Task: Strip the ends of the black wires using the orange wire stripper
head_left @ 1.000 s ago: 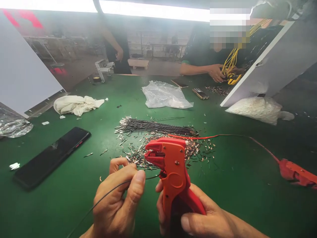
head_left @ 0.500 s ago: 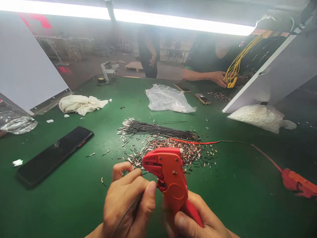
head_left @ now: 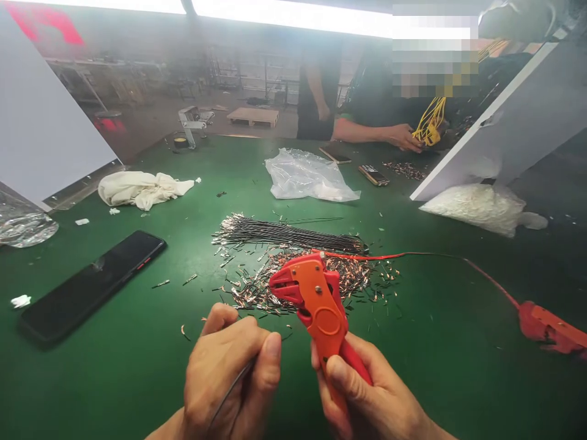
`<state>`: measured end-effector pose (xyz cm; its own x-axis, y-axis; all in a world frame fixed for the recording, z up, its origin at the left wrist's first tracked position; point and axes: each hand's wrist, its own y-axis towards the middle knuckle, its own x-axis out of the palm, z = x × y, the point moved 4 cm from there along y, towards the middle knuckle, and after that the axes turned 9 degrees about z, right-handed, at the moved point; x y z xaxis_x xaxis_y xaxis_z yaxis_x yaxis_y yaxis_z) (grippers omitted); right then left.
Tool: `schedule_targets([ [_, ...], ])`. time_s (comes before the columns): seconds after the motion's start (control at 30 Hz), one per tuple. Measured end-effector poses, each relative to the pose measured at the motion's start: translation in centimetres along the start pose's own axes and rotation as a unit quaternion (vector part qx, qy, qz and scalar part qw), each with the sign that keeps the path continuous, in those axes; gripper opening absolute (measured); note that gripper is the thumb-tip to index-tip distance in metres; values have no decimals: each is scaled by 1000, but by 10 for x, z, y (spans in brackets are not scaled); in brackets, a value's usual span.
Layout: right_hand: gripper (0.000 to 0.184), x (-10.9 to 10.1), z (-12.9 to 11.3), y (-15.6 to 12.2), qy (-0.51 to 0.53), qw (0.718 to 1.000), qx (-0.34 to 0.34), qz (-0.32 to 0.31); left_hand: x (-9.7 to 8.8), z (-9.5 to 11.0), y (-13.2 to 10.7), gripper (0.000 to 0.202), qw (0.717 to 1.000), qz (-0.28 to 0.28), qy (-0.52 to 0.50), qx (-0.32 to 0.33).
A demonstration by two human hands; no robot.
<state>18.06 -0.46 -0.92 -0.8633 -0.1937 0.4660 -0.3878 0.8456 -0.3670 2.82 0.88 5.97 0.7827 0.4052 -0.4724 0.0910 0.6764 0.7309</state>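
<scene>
Stripper (head_left: 317,304) sits clenched in right hand (head_left: 371,397); left hand (head_left: 224,376) apparently pinches black wire (head_left: 233,386).

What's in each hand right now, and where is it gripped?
The left hand pinches a thin black wire between thumb and fingers. The right hand grips the red wire stripper by its handles.

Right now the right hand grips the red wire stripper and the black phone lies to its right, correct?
No. The right hand does grip the red wire stripper, but the head view shows the black phone on its left.
</scene>
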Motion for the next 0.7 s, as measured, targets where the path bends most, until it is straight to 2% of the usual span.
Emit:
schedule_targets([
  [0.13, 42, 1, -3, 4, 108, 994, 0, -15, 0, -5, -1, 20, 1000, 16, -7, -25],
  [0.23, 38, 2, -11, 7, 176, 983, -33, -47, -1, -5, -3, 19, 1000, 23, 1, -17],
  [0.37, 31, 4, -20, 6, 182, 978, -49, -86, 6, 1, -4, 33, 998, -65, 12, 22],
  [0.43, 29, 4, -21, 4, 172, 981, -41, -84, 11, 3, -5, 42, 994, -103, 17, 33],
  [0.57, 33, 2, -19, 5, 192, 979, -29, -63, 19, 3, -9, 49, 992, -121, 10, 34],
  [0.7, 34, 2, -22, 5, 192, 974, -34, -119, 21, -1, -10, 48, 994, -104, -32, -31],
])
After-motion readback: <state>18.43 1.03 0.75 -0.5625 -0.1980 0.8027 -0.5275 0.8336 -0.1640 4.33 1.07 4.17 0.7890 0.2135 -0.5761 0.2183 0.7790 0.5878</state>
